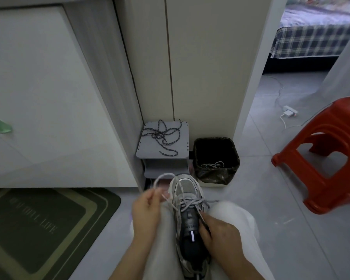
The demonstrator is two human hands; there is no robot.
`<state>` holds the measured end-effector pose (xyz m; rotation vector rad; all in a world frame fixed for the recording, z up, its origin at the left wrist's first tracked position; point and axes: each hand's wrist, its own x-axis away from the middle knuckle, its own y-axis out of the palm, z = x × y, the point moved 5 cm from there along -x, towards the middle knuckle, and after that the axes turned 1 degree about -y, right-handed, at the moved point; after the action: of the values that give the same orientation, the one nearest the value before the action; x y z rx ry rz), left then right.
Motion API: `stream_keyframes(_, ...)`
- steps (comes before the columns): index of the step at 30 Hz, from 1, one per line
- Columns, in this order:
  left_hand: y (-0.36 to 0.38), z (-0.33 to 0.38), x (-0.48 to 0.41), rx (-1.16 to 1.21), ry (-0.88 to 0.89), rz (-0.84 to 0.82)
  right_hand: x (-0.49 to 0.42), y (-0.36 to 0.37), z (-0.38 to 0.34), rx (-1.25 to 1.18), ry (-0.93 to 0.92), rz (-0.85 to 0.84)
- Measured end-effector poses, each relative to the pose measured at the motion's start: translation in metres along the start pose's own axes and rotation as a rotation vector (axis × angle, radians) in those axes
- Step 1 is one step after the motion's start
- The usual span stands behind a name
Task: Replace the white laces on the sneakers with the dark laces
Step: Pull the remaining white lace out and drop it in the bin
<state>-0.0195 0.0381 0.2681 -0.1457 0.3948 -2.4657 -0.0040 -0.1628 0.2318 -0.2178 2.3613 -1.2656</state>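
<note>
A: Where do things stand?

B: The sneaker (pixel 187 201) lies on the person's lap, toe pointing away, between the knees. The left hand (pixel 148 209) pinches a loop of the white lace (pixel 164 175) and draws it up and out to the left. The right hand (pixel 216 229) curls round the shoe's side by the collar and steadies it. Whether it also nips a lace end, I can't tell

A: What could go wrong from here?

B: The lace crosses itself over the upper eyelets. A hard tug on the loop may cinch those crossings tight instead of freeing them, or drag the shoe off the lap if the right hand's grip slackens

A: And the replacements?

B: The dark laces (pixel 162 136) sit in a tangled heap on the small grey shelf (pixel 182 146), well apart from both hands. Pulled by one end, that heap could knot. One end trails near the shelf's front edge, and the bin (pixel 235 150) stands just beside it with another pale lace (pixel 213 165) inside; a careless reach could sweep the dark ones in too
</note>
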Motion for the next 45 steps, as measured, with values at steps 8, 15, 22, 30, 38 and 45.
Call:
stream_keyframes(8,0.015,-0.009,0.005,-0.48,0.035,-0.337,0.0,0.001,-0.001,-0.029,0.012,-0.008)
stream_keyframes(15,0.023,-0.004,0.027,-0.496,0.272,-0.178,0.0,-0.003,-0.003,-0.013,-0.012,0.01)
stream_keyframes(22,-0.005,-0.013,-0.003,-0.03,0.018,0.07,0.0,0.0,0.0,-0.008,0.003,-0.006)
stream_keyframes(30,0.022,-0.025,0.023,-0.407,0.228,-0.245,-0.001,0.001,-0.002,0.006,0.004,-0.004)
stream_keyframes(38,0.011,-0.021,0.009,-0.18,0.075,-0.066,-0.001,-0.003,-0.004,-0.005,0.004,0.009)
stream_keyframes(45,0.014,-0.004,0.008,-0.177,0.011,-0.157,0.0,-0.002,-0.003,0.009,0.0,0.011)
